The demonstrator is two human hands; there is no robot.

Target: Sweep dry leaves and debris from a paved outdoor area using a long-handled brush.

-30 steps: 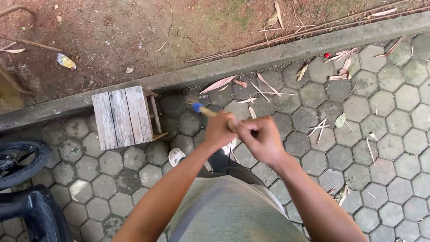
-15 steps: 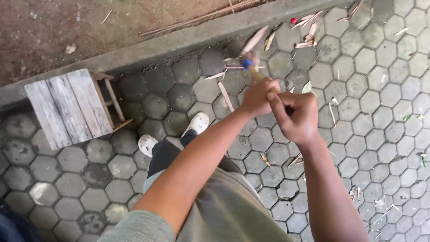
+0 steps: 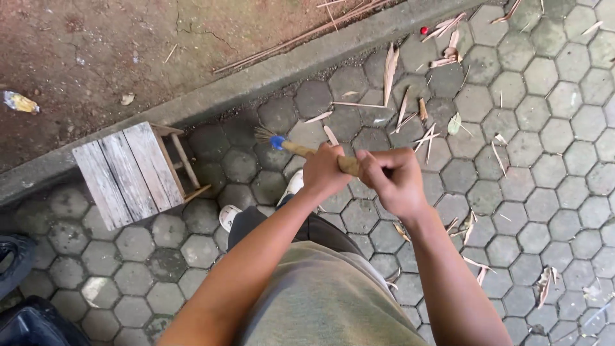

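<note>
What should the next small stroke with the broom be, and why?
Probably a short sweep to the right, toward the dry leaves. Both the left hand and the right hand grip the broom handle, and its bristles sit near the stool, on pavers with little litter, while most leaves lie right of the bristles along the curb.

Broom handle (image 3: 349, 165) mostly hidden inside both fists; bristles (image 3: 262, 134) seemingly blurred.

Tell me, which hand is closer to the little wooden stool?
Left. The left hand grips the broom handle on the side toward the wooden stool; the right hand grips farther away.
</note>
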